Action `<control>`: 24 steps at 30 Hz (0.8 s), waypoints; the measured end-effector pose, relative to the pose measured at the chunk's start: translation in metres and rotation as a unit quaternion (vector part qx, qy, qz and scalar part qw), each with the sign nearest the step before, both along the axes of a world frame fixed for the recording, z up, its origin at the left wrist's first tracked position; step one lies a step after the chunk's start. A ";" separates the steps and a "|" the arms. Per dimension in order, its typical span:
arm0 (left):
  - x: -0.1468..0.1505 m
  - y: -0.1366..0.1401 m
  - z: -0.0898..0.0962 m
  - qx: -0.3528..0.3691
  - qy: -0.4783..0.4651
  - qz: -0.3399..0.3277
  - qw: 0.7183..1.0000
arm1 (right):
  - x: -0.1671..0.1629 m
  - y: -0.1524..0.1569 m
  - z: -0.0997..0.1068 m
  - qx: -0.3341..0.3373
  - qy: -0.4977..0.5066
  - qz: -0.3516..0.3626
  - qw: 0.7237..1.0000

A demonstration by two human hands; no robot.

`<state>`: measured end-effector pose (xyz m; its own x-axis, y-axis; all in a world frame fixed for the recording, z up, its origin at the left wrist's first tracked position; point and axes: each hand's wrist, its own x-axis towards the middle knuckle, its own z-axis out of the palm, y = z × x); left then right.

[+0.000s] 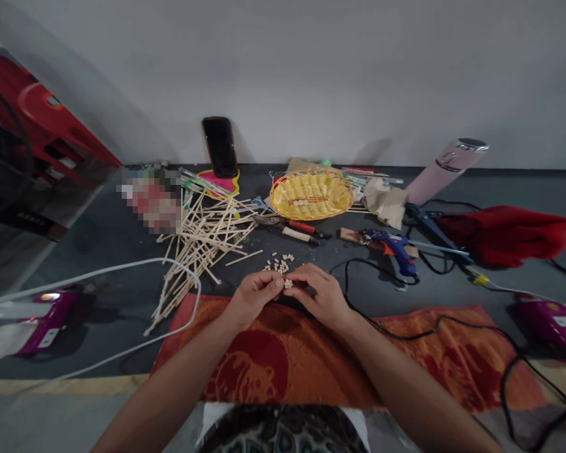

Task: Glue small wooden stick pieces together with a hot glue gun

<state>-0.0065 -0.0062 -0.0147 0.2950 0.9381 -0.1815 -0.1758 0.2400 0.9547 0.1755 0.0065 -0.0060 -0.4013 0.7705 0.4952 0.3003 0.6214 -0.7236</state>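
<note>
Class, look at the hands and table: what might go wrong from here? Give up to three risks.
The cluster between the left hand and right hand is tiny and might slip. Either hand could scatter the loose pieces just beyond. The black cord lies close to the right forearm; a snag might tug the glue gun, if attached.

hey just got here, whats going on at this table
A person is working bare-handed, with the left hand and right hand together at a small cluster of short pale pieces, held at the fingertips. More loose pieces lie on the dark table just beyond. Thin sticks are heaped to the left, a yellow basket holds a few small pieces, and a blue glue gun lies to the right.
</note>
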 end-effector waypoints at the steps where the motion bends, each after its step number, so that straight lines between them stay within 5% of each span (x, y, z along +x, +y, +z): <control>1: 0.000 0.000 0.000 -0.003 -0.005 0.001 1.000 | 0.000 0.000 0.000 0.001 -0.001 0.000 1.000; 24: 0.000 0.002 0.002 0.013 0.009 0.026 1.000 | -0.003 -0.001 -0.005 0.025 -0.001 -0.021 0.999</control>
<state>-0.0061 -0.0044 -0.0127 0.2432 0.9565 -0.1610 -0.1705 0.2056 0.9637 0.1722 0.0054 -0.0112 -0.3698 0.7614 0.5325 0.3275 0.6432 -0.6922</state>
